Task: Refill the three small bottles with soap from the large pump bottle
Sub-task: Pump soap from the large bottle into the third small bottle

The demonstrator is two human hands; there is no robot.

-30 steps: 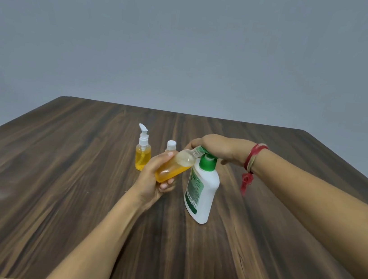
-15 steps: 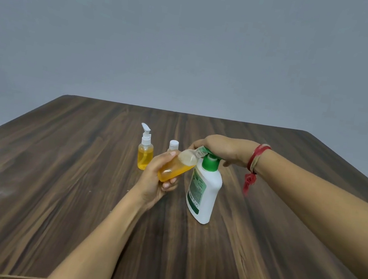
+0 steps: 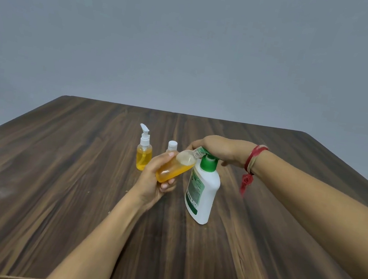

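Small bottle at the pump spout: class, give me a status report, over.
Left hand grips tilted small bottle, neck at spout. Right hand on head of large pump bottle. Behind: pump-top bottle, white-capped bottle; nothing blocking.

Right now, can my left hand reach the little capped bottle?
Probably not yet. The left hand grips the tilted small bottle, so it is full. The capped bottle stands behind it with nothing between, so freeing the hand should do.

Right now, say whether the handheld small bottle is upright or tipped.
Tipped: the small bottle slants in the left hand, neck raised toward the pump bottle.
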